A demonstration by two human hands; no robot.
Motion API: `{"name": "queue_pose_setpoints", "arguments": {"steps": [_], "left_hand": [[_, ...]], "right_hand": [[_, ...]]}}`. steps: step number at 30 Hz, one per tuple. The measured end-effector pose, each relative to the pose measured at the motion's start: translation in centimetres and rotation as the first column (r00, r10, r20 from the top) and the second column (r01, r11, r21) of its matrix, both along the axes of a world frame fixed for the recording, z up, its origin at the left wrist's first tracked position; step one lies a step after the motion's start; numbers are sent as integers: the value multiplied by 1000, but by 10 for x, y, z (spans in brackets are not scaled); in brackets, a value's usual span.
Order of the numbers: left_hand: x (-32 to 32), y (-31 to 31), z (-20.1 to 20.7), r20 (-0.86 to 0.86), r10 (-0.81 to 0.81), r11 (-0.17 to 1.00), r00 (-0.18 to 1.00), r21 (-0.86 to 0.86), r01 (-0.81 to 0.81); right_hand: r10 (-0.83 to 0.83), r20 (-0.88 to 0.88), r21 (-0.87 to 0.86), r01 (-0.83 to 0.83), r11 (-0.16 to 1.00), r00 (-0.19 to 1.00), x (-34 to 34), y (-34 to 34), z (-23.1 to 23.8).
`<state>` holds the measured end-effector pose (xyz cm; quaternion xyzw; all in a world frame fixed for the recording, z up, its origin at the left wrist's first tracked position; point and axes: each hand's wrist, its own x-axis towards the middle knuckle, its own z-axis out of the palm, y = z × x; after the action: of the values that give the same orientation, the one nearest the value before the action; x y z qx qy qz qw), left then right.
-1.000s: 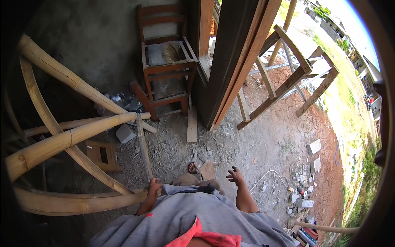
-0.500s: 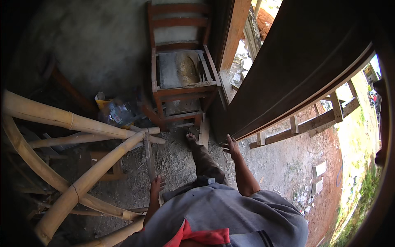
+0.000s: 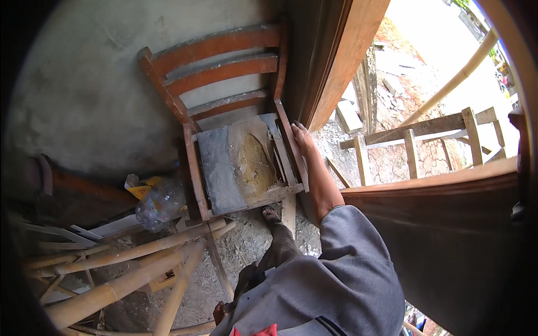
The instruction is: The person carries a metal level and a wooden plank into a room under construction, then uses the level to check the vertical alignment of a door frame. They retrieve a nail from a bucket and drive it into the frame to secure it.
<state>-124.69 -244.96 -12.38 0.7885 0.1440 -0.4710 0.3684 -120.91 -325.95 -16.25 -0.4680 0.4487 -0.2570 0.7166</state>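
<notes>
Right hand at the side rail of a wooden chair

The reddish-brown chair (image 3: pixel 224 77) stands in the upper centre of the frame, its slatted back near a grey wall (image 3: pixel 101 84). The right hand (image 3: pixel 303 139) is at the chair's right side rail, right of the frame's centre, with its fingers reaching toward the upper left; whether they grasp the rail or only rest beside it is unclear. The left hand (image 3: pixel 219 312), at the lower edge, is dark and mostly hidden by the grey shirt (image 3: pixel 342 263), so its grip cannot be made out.

On the seat lie a flat grey slab (image 3: pixel 220 168) and, right of it, a tan crusted patch (image 3: pixel 255 162). A sandalled foot (image 3: pixel 270 214) is just below the seat's front edge. Clear plastic bottles (image 3: pixel 159 204) sit left of the chair, and bamboo poles (image 3: pixel 120 288) cross the lower left. A brown wooden post (image 3: pixel 358 50) slants through the upper right, with a wooden frame (image 3: pixel 412 154) of rails and uprights beyond it.
</notes>
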Motion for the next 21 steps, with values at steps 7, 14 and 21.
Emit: {"name": "queue_pose_setpoints", "arguments": {"steps": [7, 14, 21], "left_hand": [[26, -33, 40, -1, -2, 995, 1000, 98, 2], [56, -60, 53, 4, -42, 991, 999, 131, 41], [82, -60, 57, 15, -82, 990, 997, 115, 80]], "right_hand": [[168, -290, -536, -305, 787, 942, 62, -84, -54], [323, -414, -571, -519, 637, 851, 100, -123, -127], [173, -391, -659, -406, 633, 904, 88, -115, -118]]}}
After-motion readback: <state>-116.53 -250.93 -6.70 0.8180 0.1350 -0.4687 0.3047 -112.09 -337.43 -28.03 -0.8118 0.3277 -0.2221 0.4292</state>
